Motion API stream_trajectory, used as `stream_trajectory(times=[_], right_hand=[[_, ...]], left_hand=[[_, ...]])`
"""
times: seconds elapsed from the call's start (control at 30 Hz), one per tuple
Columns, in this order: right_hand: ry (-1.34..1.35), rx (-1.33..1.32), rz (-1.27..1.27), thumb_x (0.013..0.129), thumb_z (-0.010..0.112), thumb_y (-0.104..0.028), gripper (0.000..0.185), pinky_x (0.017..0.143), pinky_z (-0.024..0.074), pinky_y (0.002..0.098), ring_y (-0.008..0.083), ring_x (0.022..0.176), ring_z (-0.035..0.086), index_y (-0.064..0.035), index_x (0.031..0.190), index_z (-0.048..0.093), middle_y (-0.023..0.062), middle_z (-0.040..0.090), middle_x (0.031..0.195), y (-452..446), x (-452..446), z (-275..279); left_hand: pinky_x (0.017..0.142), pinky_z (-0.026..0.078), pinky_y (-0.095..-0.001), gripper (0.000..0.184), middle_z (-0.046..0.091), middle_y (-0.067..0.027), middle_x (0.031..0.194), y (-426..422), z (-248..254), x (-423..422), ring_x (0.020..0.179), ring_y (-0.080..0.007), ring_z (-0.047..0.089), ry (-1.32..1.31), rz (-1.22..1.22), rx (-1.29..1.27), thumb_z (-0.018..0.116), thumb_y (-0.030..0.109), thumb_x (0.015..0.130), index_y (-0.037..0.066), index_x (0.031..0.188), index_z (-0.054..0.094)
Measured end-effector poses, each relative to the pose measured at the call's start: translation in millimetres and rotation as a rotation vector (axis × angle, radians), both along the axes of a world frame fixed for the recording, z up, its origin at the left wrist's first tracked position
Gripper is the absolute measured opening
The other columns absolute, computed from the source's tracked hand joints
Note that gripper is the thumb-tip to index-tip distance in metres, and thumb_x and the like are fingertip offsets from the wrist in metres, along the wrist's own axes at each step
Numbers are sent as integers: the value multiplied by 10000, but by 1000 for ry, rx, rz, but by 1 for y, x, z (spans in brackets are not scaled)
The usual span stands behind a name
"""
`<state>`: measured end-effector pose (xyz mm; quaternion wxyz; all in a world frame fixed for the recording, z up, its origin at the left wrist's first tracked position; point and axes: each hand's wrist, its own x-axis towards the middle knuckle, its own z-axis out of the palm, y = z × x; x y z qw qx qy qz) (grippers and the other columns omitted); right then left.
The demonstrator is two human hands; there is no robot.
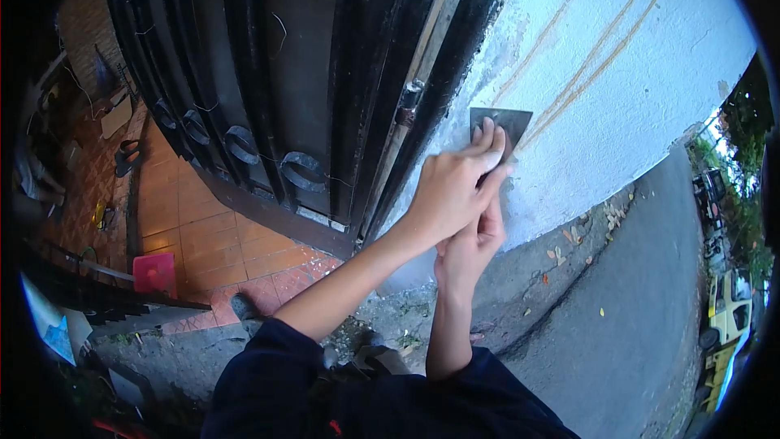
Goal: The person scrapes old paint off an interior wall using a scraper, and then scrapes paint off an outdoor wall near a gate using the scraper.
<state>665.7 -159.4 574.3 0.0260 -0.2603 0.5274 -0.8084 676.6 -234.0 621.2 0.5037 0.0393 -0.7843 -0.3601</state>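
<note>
A putty knife with a flat dark metal blade (pixel 513 123) lies against the white wall (pixel 601 106), just right of a black gate post. My left hand (pixel 459 183) is closed over the tool, with its fingertips pressed on the blade. Below it, my right hand (pixel 475 240) is wrapped around the lower part of the tool, its thumb pointing up along it. Both hands overlap, so the handle is hidden. Brownish streaks (pixel 585 57) run down the wall to the blade.
A black barred metal gate (pixel 357 65) stands close on the left, with orange tiles (pixel 195 232) and a pink container (pixel 154 275) behind it. Grey paved road (pixel 626 293) and dry leaves are at the right. A yellow vehicle (pixel 731 309) stands at the far right.
</note>
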Motion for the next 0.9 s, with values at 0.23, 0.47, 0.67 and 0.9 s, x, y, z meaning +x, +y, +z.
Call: stream_trajectory(times=[0.23, 0.47, 0.67, 0.9], right_hand=[[-125, 30, 17, 929, 442, -41, 389, 392, 280, 154, -16, 469, 398, -8, 1315, 412, -24, 547, 709, 5, 11, 6], [-129, 87, -21, 925, 446, -51, 416, 387, 265, 159, -16, 484, 391, -11, 1335, 388, -35, 530, 703, 12, 25, 8], [4, 73, -122, 940, 452, -104, 372, 376, 256, 152, -20, 485, 399, 1, 1296, 422, -18, 547, 736, -10, 19, -6], [-36, -36, -114, 940, 454, -110, 371, 330, 256, 164, -5, 411, 390, 3, 1292, 421, 22, 582, 737, -18, 4, -3]], left_hand=[[633, 520, -286, 399, 559, -228, 1107, 4, -5, 4, 849, -278, 638, -92, -93, 95, 654, 210, 791, 9, 1129, 589], [614, 521, -299, 401, 565, -226, 1090, 2, -16, 5, 772, -256, 665, 31, -110, -66, 653, 195, 789, 18, 1141, 582], [576, 517, -250, 405, 555, -229, 1109, -10, -12, 6, 749, -197, 674, -2, -130, 11, 654, 178, 793, 32, 1162, 574], [719, 529, -302, 384, 539, -238, 1119, -19, 1, -5, 959, -305, 577, 41, -94, -39, 646, 164, 798, 19, 1147, 576]])
